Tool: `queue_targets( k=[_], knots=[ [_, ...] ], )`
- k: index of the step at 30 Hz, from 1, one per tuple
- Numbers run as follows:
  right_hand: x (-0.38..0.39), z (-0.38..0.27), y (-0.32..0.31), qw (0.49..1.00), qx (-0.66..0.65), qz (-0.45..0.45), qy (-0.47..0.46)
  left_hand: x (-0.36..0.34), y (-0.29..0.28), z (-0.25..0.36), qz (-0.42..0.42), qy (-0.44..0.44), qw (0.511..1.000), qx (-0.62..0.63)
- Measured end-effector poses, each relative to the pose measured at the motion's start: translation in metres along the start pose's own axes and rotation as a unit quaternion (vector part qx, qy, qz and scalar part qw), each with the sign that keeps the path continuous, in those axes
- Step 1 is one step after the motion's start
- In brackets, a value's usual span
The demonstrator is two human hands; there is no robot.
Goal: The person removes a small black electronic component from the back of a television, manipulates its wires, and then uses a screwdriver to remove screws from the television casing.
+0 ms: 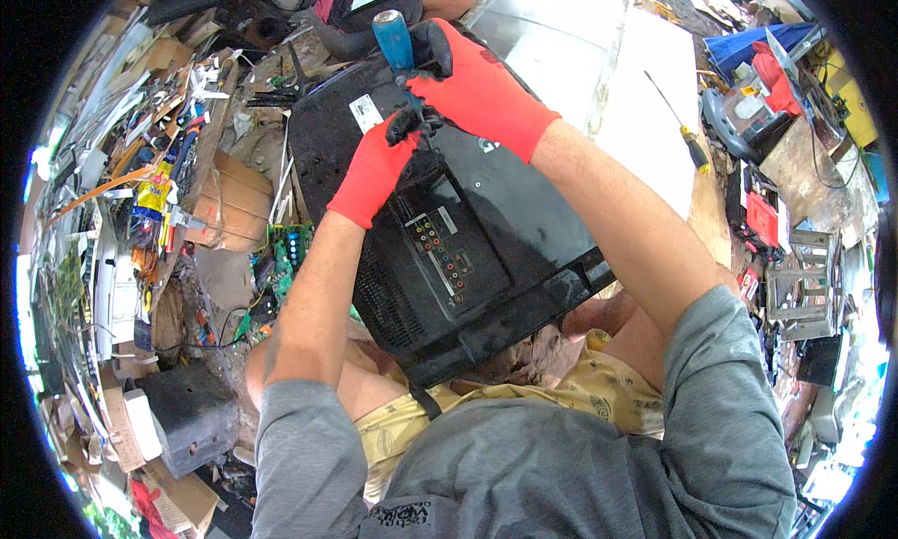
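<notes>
A black flat-screen television (552,211) lies across my legs, its back cover up, with a panel of coloured sockets (441,254) toward me. At its far part stands a screwdriver with a blue handle (393,41), roughly upright against the cover. My right hand (486,85), in a red glove with black fingers, is closed around the lower handle. Gloved the same way, my left hand (374,165) is closed low by the shaft, its fingertips pinched together. The screwdriver's tip is hidden behind the fingers. A white label (365,113) sits on the cover beside them.
On a pale board (655,99) to the right lies a yellow-and-black screwdriver (694,148). Farther right are a red-and-black case (762,219) and a grey frame (803,291). Left of the television lie green circuit boards (290,254), a cardboard box (234,202) and piled scrap.
</notes>
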State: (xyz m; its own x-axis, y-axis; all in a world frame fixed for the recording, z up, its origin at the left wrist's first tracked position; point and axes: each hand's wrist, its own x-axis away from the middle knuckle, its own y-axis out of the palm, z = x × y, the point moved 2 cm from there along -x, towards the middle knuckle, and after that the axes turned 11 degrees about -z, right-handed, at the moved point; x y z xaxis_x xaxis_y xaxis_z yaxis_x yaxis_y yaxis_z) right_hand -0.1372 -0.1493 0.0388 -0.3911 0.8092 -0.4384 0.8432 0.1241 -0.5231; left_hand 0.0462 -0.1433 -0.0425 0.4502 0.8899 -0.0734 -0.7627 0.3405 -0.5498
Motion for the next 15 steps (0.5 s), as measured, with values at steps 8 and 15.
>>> queue_targets(
  k=[8,15],
  knots=[
    [-0.005,0.010,0.003,0.998,0.042,0.035,0.013,-0.005,0.007,-0.003,0.025,0.034,0.999,0.014],
    [-0.007,0.019,-0.001,1.000,0.028,-0.007,0.005,-0.005,0.012,-0.003,0.035,0.019,0.999,0.000]
  ],
)
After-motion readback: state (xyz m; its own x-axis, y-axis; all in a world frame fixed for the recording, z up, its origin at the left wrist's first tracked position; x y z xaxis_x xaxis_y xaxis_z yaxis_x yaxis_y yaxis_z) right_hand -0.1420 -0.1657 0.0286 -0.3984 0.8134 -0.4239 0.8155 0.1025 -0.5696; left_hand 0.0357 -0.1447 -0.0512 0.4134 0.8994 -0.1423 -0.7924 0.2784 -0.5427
